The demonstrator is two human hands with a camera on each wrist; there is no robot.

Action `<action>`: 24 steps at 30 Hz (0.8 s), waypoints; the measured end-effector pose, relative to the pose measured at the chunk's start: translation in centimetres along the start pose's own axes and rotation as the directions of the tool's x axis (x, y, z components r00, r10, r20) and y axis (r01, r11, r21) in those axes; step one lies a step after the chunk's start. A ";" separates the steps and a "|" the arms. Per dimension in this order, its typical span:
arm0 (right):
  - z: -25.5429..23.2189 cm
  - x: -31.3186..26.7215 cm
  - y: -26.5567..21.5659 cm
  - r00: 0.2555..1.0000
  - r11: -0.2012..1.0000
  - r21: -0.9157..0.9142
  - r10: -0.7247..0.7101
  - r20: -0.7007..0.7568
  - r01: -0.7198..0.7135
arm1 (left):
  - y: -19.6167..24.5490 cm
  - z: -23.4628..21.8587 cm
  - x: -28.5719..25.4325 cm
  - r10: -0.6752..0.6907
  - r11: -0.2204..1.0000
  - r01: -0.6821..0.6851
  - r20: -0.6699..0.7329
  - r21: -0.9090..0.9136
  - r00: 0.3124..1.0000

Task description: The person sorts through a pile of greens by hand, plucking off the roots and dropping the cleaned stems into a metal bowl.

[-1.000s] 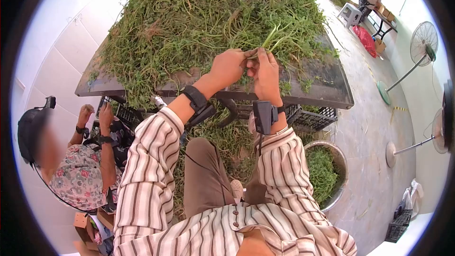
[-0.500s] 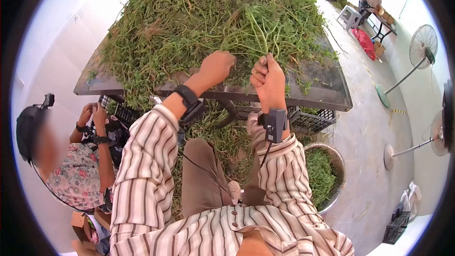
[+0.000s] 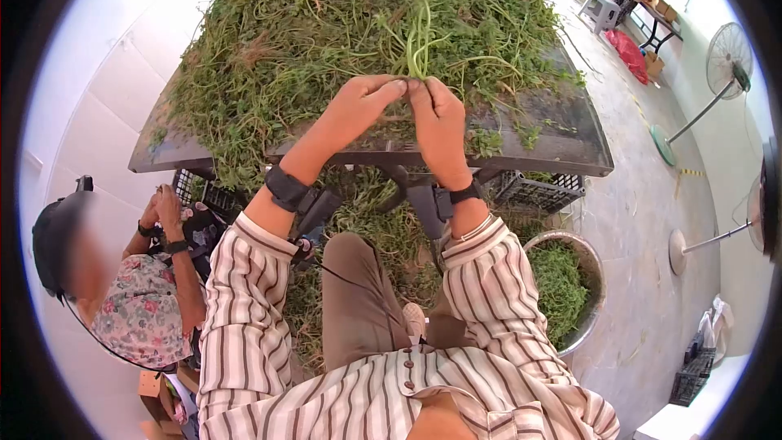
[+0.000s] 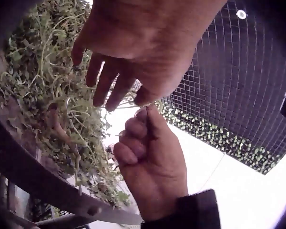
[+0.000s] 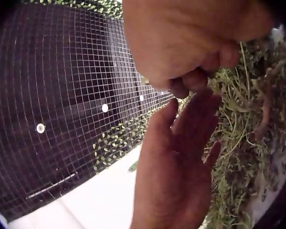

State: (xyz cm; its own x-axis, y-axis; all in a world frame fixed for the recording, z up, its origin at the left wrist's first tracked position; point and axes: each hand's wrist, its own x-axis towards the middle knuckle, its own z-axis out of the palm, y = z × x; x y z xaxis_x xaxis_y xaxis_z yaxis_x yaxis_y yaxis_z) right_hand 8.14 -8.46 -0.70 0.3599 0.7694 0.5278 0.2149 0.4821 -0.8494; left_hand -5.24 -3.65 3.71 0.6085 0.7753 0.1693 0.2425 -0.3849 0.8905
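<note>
In the head view both hands meet at the near edge of a big heap of leafy greens (image 3: 326,41). My right hand (image 3: 441,122) pinches a small bunch of pale green stems (image 3: 419,47) at the base, the tops pointing away. From the other side my left hand (image 3: 358,110) brings thumb and forefinger together on the same stem ends. In the left wrist view the right hand (image 4: 155,162) has its fingers curled in, while the left hand (image 4: 133,43) holds its other fingers fairly straight. The right wrist view shows the left hand (image 5: 176,162) below the right; the fingers largely hide the stem ends.
The heap lies on a dark table (image 3: 562,143). Black crates (image 3: 538,190) and more greens are underneath. A metal basin (image 3: 599,289) of greens stands at right, near standing fans (image 3: 729,61). Another person (image 3: 142,301) sits at left, hands raised.
My left hand was at the stem bases, drew away to the left, and is back against the right hand. The right hand has moved left with the stems, which now stand more upright.
</note>
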 end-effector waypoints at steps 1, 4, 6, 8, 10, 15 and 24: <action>0.1 -0.2 -0.9 1.000 1.000 0.005 -0.021 0.006 0.021 | -0.1 -0.1 -0.2 -0.001 1.000 0.001 -0.003 0.002 1.000; 0.4 -0.5 -0.6 0.994 0.993 -0.069 -0.090 0.064 0.095 | -0.9 -0.5 -0.4 -0.017 0.955 0.004 -0.039 -0.297 0.999; 0.7 -0.8 -0.2 0.985 0.979 -0.145 -0.131 0.112 0.146 | -1.2 -1.3 -0.2 -0.045 0.871 0.060 0.042 -0.487 0.998; 1.7 -1.5 -0.4 0.947 0.935 -0.185 -0.274 0.166 0.303 | -0.8 -1.6 -0.4 -0.121 0.907 0.128 0.043 -0.400 0.992; 2.5 -2.0 -0.3 0.943 0.928 -0.200 -0.279 0.181 0.313 | -0.5 -1.7 -0.8 -0.196 0.932 0.195 0.029 -0.306 0.980; 3.9 -2.8 0.1 0.931 0.974 -0.029 -0.207 0.301 0.226 | -0.2 -2.2 -1.9 -0.273 0.851 0.168 -0.146 -0.497 0.951; 2.2 -1.8 -1.4 0.876 0.854 0.336 0.242 0.418 -0.397 | -0.6 -2.8 -7.1 -0.162 0.854 0.004 -0.258 -0.521 0.952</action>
State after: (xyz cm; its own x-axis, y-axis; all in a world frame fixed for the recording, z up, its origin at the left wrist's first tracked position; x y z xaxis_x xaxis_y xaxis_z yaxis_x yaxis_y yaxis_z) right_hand 5.22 -9.62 -0.46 -0.0120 0.9656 0.2599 -0.2647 0.2476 -0.9320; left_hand -11.79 -7.55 3.17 0.3448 0.9302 0.1258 -0.1842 -0.0644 0.9808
